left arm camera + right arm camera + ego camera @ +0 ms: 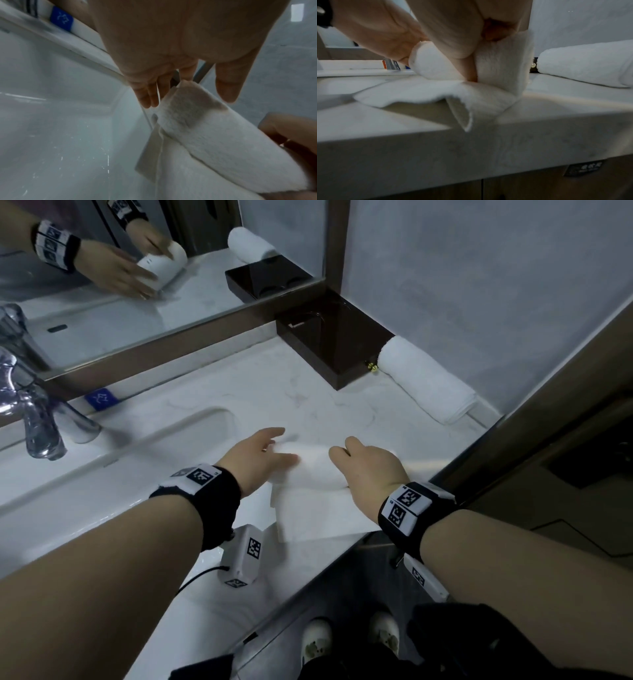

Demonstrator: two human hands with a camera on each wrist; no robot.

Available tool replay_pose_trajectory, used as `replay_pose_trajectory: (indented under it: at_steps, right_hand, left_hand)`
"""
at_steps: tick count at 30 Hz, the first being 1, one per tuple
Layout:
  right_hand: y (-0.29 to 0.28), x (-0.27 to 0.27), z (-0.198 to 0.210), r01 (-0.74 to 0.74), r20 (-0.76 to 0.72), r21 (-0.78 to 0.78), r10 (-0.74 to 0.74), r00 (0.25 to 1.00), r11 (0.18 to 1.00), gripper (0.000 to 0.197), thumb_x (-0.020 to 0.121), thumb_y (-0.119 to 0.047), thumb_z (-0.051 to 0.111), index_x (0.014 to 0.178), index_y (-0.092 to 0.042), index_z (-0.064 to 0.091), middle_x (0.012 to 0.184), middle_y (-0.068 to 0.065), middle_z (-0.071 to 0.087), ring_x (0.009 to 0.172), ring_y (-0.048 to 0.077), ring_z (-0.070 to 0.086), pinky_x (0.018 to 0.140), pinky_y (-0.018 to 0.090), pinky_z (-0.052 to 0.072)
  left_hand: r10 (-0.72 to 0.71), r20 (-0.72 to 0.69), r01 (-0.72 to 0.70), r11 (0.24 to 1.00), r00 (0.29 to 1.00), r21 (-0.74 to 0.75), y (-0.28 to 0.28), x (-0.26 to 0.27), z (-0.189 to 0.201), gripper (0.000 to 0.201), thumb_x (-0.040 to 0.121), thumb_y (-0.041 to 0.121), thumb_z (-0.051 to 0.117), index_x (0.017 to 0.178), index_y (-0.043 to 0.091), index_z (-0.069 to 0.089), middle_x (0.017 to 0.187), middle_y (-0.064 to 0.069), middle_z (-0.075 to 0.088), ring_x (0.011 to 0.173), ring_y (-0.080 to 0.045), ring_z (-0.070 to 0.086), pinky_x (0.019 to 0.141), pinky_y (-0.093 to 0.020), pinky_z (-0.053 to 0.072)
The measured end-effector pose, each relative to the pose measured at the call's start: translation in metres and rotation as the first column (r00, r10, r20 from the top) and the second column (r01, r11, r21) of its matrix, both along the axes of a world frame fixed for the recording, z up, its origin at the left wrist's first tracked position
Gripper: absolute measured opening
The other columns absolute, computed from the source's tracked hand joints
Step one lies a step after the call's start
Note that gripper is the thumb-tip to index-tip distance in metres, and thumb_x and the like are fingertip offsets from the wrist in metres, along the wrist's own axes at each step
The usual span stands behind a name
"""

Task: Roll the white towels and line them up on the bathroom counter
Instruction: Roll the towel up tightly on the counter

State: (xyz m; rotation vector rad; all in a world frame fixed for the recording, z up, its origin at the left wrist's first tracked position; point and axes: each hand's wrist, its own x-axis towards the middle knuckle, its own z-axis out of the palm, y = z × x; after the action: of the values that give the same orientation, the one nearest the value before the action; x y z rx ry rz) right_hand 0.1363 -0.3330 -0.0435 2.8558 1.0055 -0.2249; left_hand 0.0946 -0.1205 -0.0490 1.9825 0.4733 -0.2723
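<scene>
In the head view, both forearms reach forward over the counter (274, 392), each with a black wristband. The left hand (255, 462) lies palm down on the left end of the towel (315, 474), with the fingers stretched forward and a little spread. The right hand (371, 465) sits on the right end of the same towel, with its fingers bent down over the rolled part. The towel is half rolled: the roll lies between the two hands and the flat part runs back to the front edge of the counter. A finished roll (426, 378) lies well apart at the far right, against the wall and just beside a dark box (329, 344). A sink (130, 450) and a tap (34, 419) are to the left.

In the left wrist view, the left hand (171, 47) is seen from the palm side. Its fingers (147, 94) are straight and the thumb stands apart; they are at the end of the towel (214, 142) without closing round it.

In the right wrist view, the right hand (453, 33) presses down on the towel (501, 65), the fingers curled round the roll. The loose flat part hangs a little over the counter (556, 128) edge. The finished roll (583, 63) lies at the right.
</scene>
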Motion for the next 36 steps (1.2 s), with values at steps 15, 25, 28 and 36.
replay_pose_trajectory:
  at_steps: [15,25,28,36]
  right_hand:
    - [-0.016,0.022,0.029,0.189,-0.397,0.238,-0.082,0.914,0.953,0.02,0.082,-0.024,0.057,0.098,-0.021,0.046,0.101,-0.004,0.046,0.074,0.022,0.054,0.062,0.034,0.047]
    - [-0.007,0.037,0.04,0.055,-0.471,-0.095,-0.093,0.877,0.994,0.071,0.064,-0.054,0.081,0.123,-0.025,0.053,0.112,-0.005,0.049,0.105,0.02,0.052,0.086,0.037,0.048]
    - [-0.011,0.032,0.033,0.055,-0.568,-0.085,-0.094,0.817,0.995,0.075,0.069,-0.048,0.08,0.128,-0.024,0.04,0.112,-0.004,0.05,0.095,0.021,0.053,0.067,0.033,0.045]
    - [-0.007,0.027,0.024,0.029,-0.555,-0.028,-0.04,0.831,0.999,0.064,0.077,-0.026,0.079,0.122,-0.018,0.034,0.086,-0.006,0.047,0.082,0.024,0.055,0.07,0.039,0.051]
  left_hand:
    - [-0.328,-0.091,0.329,0.81,0.94,0.484,-0.01,0.002,0.0,0.038,0.067,0.03,0.077,0.081,0.025,0.042,0.086,0.009,0.05,0.069,-0.01,0.048,0.054,-0.026,0.034]
    - [-0.55,-0.172,0.48,0.484,0.817,0.732,-0.025,-0.005,-0.004,0.041,0.071,0.036,0.073,0.092,0.025,0.041,0.101,0.007,0.041,0.096,-0.017,0.042,0.081,-0.033,0.045]
    - [-0.558,-0.165,0.466,0.455,0.813,0.759,-0.029,-0.01,-0.008,0.044,0.071,0.042,0.069,0.102,0.023,0.045,0.106,0.003,0.04,0.101,-0.02,0.041,0.082,-0.034,0.047]
    - [-0.607,-0.11,0.495,0.516,0.787,0.699,-0.025,-0.019,-0.005,0.078,0.068,0.055,0.067,0.13,0.029,0.028,0.118,0.01,0.051,0.098,-0.019,0.053,0.085,-0.025,0.033]
